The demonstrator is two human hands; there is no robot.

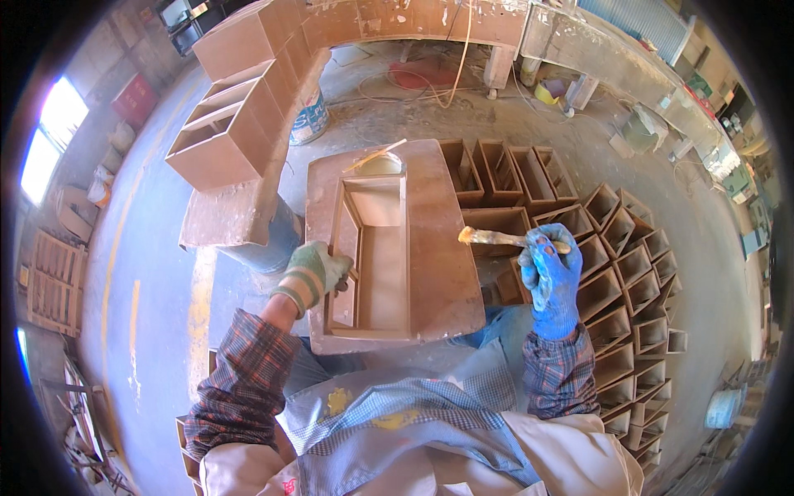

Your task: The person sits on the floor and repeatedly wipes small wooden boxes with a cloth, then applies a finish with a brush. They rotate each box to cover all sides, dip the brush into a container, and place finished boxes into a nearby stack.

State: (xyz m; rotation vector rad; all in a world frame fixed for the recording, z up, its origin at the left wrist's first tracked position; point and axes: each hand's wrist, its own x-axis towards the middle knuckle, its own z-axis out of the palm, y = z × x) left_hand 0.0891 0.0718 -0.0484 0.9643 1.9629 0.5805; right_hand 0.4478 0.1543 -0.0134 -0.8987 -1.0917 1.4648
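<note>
My left hand (313, 274), in a green and cream glove, is closed on the left side of an open wooden box (382, 281) lying on a worn brown board (442, 273). My right hand (547, 277), in a blue glove, grips a paintbrush (504, 237), its yellowish bristles pointing left over the board's right part, beside the box. Behind the box, a small pale container (380, 166) sits on the board with a thin stick (372, 155) across it. My glove hides part of the box's left side.
Several open wooden boxes (628, 289) stand packed on the floor to my right. Stacked boxes (207, 161) sit on a bench at back left, above blue drums (273, 248). A long worktable (413, 25) spans the back, with a hanging hose (459, 74) and a bucket (308, 122) beneath.
</note>
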